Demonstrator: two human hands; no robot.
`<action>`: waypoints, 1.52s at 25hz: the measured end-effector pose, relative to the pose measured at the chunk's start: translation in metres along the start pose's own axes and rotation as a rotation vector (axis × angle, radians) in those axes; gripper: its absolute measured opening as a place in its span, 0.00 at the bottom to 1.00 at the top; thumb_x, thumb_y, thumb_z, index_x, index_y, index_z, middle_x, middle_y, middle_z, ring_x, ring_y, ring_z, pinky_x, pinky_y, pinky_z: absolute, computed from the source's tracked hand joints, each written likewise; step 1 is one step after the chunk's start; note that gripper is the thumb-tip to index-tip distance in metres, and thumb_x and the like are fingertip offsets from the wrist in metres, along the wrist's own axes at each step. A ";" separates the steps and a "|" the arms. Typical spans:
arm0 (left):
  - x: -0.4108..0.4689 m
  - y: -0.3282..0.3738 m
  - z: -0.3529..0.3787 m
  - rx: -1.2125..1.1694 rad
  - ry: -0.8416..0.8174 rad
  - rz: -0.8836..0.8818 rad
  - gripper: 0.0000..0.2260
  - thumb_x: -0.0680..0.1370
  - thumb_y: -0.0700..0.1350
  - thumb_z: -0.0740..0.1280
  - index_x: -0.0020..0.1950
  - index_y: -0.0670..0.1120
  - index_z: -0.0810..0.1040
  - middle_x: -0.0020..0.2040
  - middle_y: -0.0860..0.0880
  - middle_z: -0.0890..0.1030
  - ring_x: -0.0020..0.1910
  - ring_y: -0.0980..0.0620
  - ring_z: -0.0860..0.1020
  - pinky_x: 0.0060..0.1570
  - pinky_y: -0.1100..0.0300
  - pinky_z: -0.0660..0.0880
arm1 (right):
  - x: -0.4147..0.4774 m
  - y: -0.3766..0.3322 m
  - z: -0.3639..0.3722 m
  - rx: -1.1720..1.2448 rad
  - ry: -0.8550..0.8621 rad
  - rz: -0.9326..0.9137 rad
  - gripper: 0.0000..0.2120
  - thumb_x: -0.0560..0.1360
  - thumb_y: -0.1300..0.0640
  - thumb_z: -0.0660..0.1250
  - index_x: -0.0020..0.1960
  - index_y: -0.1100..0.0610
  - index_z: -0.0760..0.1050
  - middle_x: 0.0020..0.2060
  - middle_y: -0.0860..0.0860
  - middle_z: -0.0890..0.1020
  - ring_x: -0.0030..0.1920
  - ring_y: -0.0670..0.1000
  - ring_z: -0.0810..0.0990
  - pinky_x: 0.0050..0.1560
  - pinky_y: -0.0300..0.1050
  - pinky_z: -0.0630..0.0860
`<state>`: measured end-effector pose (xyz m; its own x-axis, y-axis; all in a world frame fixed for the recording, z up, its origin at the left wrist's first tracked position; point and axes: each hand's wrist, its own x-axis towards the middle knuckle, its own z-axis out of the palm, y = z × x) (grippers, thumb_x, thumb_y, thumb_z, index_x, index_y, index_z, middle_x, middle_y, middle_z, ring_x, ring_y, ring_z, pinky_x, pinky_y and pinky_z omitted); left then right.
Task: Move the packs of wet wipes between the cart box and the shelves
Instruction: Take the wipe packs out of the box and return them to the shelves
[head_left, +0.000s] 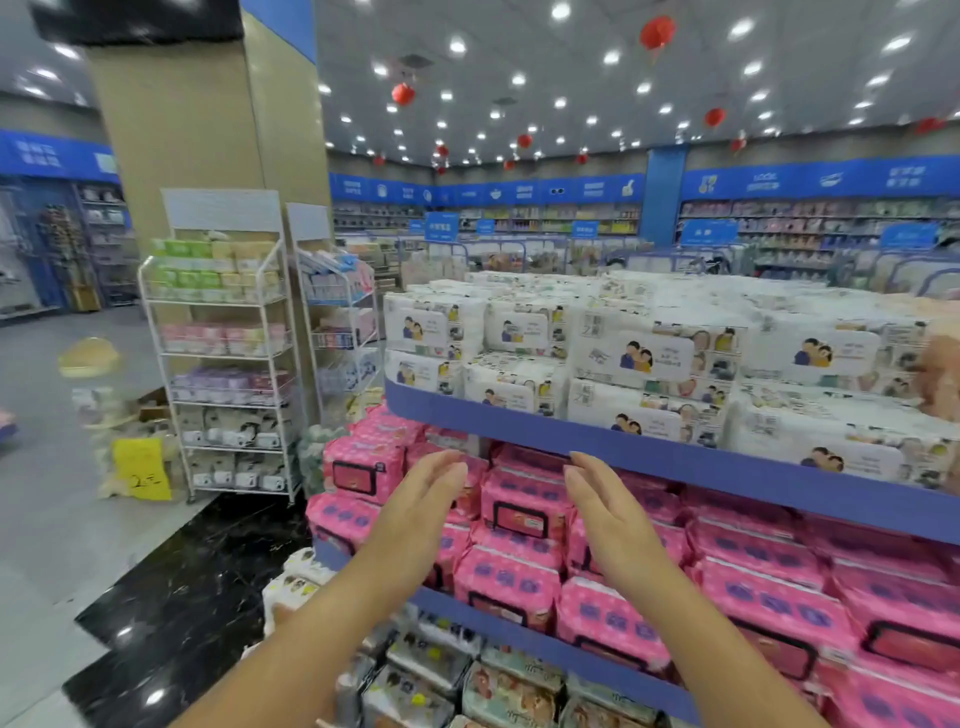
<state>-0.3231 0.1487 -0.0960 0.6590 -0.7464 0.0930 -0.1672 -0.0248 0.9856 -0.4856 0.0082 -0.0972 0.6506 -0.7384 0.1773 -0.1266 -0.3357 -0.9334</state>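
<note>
Reaching with both hands empty, left hand (423, 501) and right hand (605, 512) have fingers straight and palms turned toward each other, a wide gap between them, holding nothing. Straight ahead in that gap sits a pink pack of wet wipes (522, 506) on top of the pink stack, not yet touched as far as I can tell. Its long axis runs left-right, so each palm faces one short end, and both hands look about equally near. Likely a two-hand squeeze and a pull toward the body. Just above the right fingertips is the blue shelf lip (675, 462), so clearance overhead is tight. The pack's front has a black-framed flap, text too blurred to read. Above the lip are white packs (639, 358) with a two-figure cartoon, writing unreadable. Far left of the hands a yellow price tag (143, 470) seems to show "2", otherwise blurred. Cart box not in view.
</note>
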 end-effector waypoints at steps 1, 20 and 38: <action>-0.015 -0.008 -0.015 0.019 -0.003 -0.003 0.17 0.83 0.60 0.62 0.71 0.61 0.71 0.67 0.64 0.73 0.67 0.59 0.71 0.69 0.56 0.66 | -0.006 -0.001 0.019 0.009 -0.047 0.003 0.24 0.83 0.44 0.57 0.78 0.46 0.62 0.69 0.40 0.68 0.66 0.39 0.66 0.64 0.39 0.62; -0.238 -0.240 -0.428 0.147 0.488 -0.537 0.28 0.81 0.64 0.61 0.78 0.55 0.63 0.69 0.52 0.73 0.69 0.51 0.72 0.72 0.48 0.67 | -0.119 0.034 0.497 -0.010 -0.605 0.250 0.26 0.84 0.45 0.55 0.80 0.51 0.60 0.77 0.45 0.62 0.75 0.44 0.60 0.67 0.41 0.59; -0.352 -0.563 -0.469 0.116 0.564 -1.418 0.30 0.84 0.56 0.63 0.79 0.40 0.59 0.70 0.44 0.72 0.65 0.46 0.73 0.58 0.59 0.66 | -0.187 0.287 0.710 -0.316 -1.035 0.669 0.25 0.84 0.45 0.55 0.79 0.50 0.60 0.76 0.49 0.66 0.74 0.53 0.67 0.62 0.42 0.62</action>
<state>-0.1170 0.7371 -0.6176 0.5003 0.2779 -0.8200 0.7839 -0.5475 0.2927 -0.1115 0.4652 -0.6200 0.6510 -0.0651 -0.7563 -0.7345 -0.3054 -0.6060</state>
